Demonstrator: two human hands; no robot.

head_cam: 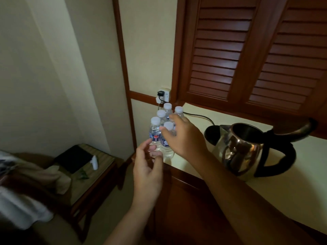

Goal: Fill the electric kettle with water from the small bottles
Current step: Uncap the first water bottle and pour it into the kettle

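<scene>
Several small clear water bottles (pixel 155 131) with white caps stand clustered at the left end of a cream counter (pixel 292 190). A shiny steel electric kettle (pixel 237 149) with a black handle stands to their right, its lid open. My right hand (pixel 184 137) hovers over the front bottles, fingers spread, thumb beside one cap. My left hand (pixel 148 167) is just below and in front of the cluster, fingers curled loosely and apart, its fingertips at the base of the nearest bottle. Neither hand clearly grips a bottle.
A wall socket (pixel 164 95) with a black plug sits behind the bottles; a black cable (pixel 200 116) runs to the kettle. Brown louvred shutters (pixel 247 55) rise behind the counter. A low wooden side table (pixel 92 167) with dark items stands lower left.
</scene>
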